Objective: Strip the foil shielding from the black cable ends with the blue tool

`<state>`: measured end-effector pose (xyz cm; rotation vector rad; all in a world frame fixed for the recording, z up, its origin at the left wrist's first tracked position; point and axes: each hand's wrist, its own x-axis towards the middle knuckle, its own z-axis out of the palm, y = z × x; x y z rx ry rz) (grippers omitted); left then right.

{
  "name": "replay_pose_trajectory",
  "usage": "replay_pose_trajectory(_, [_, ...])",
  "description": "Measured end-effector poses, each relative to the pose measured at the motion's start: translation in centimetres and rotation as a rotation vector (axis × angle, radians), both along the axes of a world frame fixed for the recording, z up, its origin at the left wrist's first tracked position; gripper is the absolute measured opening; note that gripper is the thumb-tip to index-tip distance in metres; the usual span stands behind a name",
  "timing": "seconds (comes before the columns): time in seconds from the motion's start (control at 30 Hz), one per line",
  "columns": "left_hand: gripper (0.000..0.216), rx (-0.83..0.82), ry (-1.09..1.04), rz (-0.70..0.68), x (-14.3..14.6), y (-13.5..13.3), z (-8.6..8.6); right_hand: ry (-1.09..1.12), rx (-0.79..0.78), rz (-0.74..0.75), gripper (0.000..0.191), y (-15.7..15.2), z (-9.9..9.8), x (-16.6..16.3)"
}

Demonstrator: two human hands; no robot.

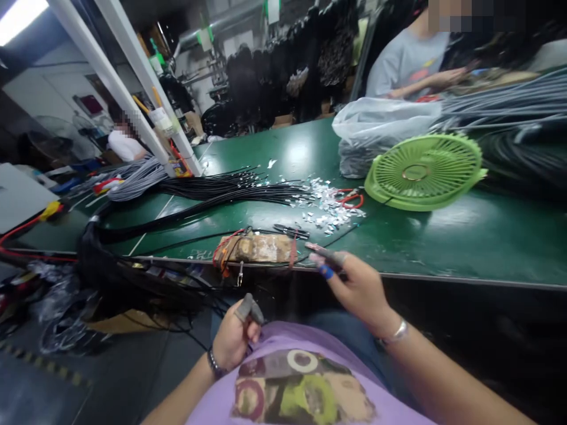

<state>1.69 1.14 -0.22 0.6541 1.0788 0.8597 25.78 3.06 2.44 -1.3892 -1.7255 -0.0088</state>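
Note:
My right hand (pixel 354 286) is raised at the front edge of the green table (pixel 465 236). Its taped fingertips pinch a thin black cable end with a small blue piece just below them. My left hand (pixel 237 333) rests low by my lap, fingers curled, with grey covers on the thumb and forefinger; whether it holds anything is hidden. A brown taped block (pixel 259 248) wound with red and black wires sits on the table edge between my hands. A long bundle of black cables (pixel 212 198) stretches left across the table and droops over the edge.
A green fan (pixel 423 171) lies tilted at centre right beside a clear plastic bag (pixel 376 127). Small silvery scraps (pixel 328 203) and red-handled snips (pixel 352 199) lie in the middle. Grey cable bundles fill the far right. A person in a grey shirt (pixel 407 59) works opposite.

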Motion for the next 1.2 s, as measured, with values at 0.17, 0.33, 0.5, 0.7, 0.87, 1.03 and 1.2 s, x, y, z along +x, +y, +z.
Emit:
replay_pose_trajectory(0.17, [0.055, 0.021, 0.039, 0.044, -0.3, 0.1, -0.2, -0.332, -0.018, -0.245, 0.02, 2.3, -0.8, 4.5])
replay_pose_trajectory(0.33, [0.057, 0.115, 0.143, -0.01, -0.4, -0.2, -0.3, -0.333, 0.027, -0.115, 0.033, 3.3, -1.0, 3.0])
replay_pose_trajectory(0.5, [0.053, 0.163, 0.223, -0.041, -0.8, -0.3, -0.5, -0.454, -0.053, -0.097, 0.018, 4.0, -0.5, 0.8])
replay_pose_trajectory(0.7, [0.05, 0.203, 0.256, -0.04, -1.1, -0.4, -0.8, -0.471, -0.089, -0.086, 0.017, 4.9, -0.6, 0.9])
replay_pose_trajectory(0.87, [0.05, 0.3, 0.355, -0.13, -1.2, -0.5, 0.1, -0.266, 0.063, 0.065, 0.022, 2.9, -0.2, 0.2])
replay_pose_trajectory(1.03, [0.047, 0.407, 0.296, -0.066, -0.4, -0.6, 1.4, 0.075, -0.047, 0.45, 0.021, -0.4, -0.3, -3.1])
replay_pose_trajectory(1.2, [0.051, 0.471, 0.244, -0.096, 0.1, -0.8, 1.1, 0.252, -0.246, 0.682, 0.017, -1.9, -2.4, -5.7])
